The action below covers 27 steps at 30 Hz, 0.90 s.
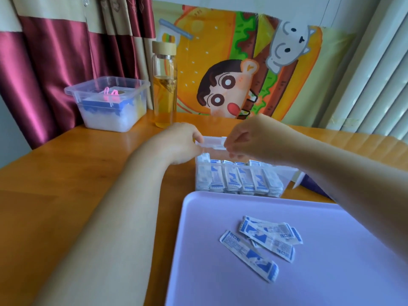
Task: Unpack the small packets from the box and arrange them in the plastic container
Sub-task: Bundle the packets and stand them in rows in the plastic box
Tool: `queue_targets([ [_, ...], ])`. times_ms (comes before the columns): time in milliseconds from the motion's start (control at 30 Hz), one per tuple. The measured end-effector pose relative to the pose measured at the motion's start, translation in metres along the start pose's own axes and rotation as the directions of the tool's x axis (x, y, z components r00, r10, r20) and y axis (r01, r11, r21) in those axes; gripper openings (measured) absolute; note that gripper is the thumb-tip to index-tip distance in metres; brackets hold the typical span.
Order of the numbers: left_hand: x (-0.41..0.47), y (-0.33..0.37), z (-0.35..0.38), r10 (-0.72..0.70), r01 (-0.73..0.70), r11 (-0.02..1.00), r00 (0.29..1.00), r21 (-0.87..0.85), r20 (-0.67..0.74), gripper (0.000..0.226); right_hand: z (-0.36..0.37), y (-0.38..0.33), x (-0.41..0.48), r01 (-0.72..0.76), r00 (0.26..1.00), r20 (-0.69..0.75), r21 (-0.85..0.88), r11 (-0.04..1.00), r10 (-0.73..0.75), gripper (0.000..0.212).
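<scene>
A clear plastic container stands at mid-table, packed with several blue-and-white packets set upright in rows. Just above its far edge, my left hand and my right hand each pinch one end of a small whitish item, too blurred to tell what it is. Several loose packets lie on the lilac tray in front of the container. Behind my right forearm only a purple corner of a box shows.
At the back left stands a second clear tub with blue-and-white contents and a pink clip on top. A glass bottle of yellow liquid stands beside it. A curtain, a cartoon cloth and a radiator line the wooden table's far side.
</scene>
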<state>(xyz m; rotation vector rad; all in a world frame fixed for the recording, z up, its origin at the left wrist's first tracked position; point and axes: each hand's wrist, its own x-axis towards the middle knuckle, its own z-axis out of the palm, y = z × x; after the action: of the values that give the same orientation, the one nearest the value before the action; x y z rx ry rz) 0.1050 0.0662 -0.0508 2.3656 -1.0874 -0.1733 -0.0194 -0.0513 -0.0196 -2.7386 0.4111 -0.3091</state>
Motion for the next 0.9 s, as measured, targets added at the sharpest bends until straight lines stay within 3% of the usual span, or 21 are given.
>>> queue_targets([
  [67,-0.005,0.01,-0.002,0.059,-0.056,0.998,0.993,0.026,-0.105,0.026,-0.007,0.0,-0.035,-0.013,0.959,0.281,-0.048,0.999,0.026,0.01],
  [100,-0.01,0.02,-0.003,0.124,-0.121,0.992,0.981,0.025,-0.15,0.024,-0.006,0.005,-0.051,-0.035,0.896,0.435,-0.132,0.991,0.09,0.013],
  [167,-0.018,0.038,-0.003,0.264,-0.264,0.964,0.959,0.013,-0.104,0.018,0.006,0.02,-0.066,-0.016,0.797,0.567,-0.325,0.946,0.208,0.036],
  [233,-0.034,0.055,0.003,0.306,-0.316,0.948,0.938,0.042,0.162,0.014,0.018,0.033,-0.074,-0.016,0.794,0.545,-0.424,0.905,0.269,0.058],
  [300,-0.047,0.066,0.016,0.197,-0.282,0.947,0.885,0.151,0.422,0.017,0.022,0.041,-0.076,-0.02,0.798,0.535,-0.436,0.9,0.278,0.065],
  [367,-0.057,0.067,0.034,0.098,-0.281,0.916,0.848,0.286,0.521,0.023,0.023,0.044,-0.076,-0.028,0.797,0.542,-0.41,0.912,0.268,0.063],
  [467,-0.068,0.06,0.059,0.044,-0.301,0.872,0.833,0.385,0.552,0.05,0.026,0.044,-0.072,-0.023,0.787,0.555,-0.413,0.911,0.271,0.057],
  [600,-0.077,0.049,0.071,0.046,-0.262,0.912,0.83,0.316,0.556,0.062,0.03,0.051,-0.069,-0.016,0.749,0.577,-0.476,0.879,0.326,0.061],
  [767,-0.08,0.036,0.075,0.007,-0.189,0.936,0.855,0.298,0.519,0.049,0.024,0.057,-0.087,-0.051,0.757,0.568,-0.439,0.897,0.321,0.057],
  [900,-0.082,0.027,0.073,0.094,-0.229,0.949,0.861,0.215,0.501,0.019,0.025,0.057,-0.101,-0.05,0.817,0.509,-0.406,0.912,0.271,0.05],
])
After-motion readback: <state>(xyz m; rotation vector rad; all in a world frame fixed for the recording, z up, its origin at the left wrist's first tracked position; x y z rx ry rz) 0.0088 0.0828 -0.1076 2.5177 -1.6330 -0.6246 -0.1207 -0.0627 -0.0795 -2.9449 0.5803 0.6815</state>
